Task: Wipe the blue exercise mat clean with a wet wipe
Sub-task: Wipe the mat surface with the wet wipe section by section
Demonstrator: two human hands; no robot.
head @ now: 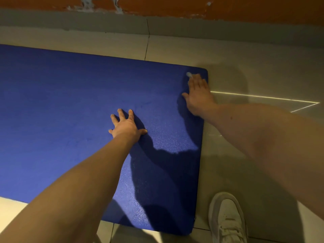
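Observation:
The blue exercise mat (70, 111) lies flat on the tiled floor and runs off the left edge of view. My left hand (125, 124) rests flat on it with fingers spread, near the middle of its right end. My right hand (199, 95) lies at the mat's far right corner with straight fingers pressing a wet wipe (189, 74) down onto the mat. Only a small white tip of the wipe shows beyond the fingertips; the remainder is hidden under the hand.
Beige floor tiles (254, 71) surround the mat. A grey skirting (105, 23) and an orange wall (228, 7) run along the far side. A white sneaker (228, 218) stands on the floor just right of the mat's near corner.

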